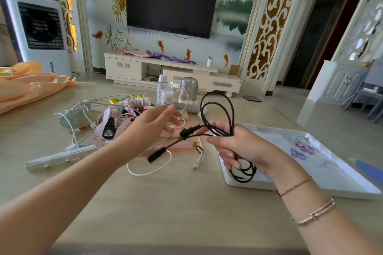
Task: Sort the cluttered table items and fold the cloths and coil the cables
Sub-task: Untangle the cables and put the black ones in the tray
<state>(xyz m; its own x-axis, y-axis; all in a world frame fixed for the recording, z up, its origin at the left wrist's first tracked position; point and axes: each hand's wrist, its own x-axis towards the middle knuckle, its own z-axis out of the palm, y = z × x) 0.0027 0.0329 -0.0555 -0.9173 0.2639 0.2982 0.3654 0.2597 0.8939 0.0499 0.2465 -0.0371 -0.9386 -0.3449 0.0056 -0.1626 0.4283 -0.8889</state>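
The right hand has its grip curled round a black cable, held above the tabletop. Loops of it rise above the fist and hang below it over the near left corner of a white flowered tray. Two black plug ends trail left toward the left hand, whose grip is open, fingers loosely spread, holding nothing. Beyond and under the hands lies the clutter: white cables, a pink measuring tape, a small black light, a white bar at near left, and bottles farther back. An orange cloth is heaped at far left.
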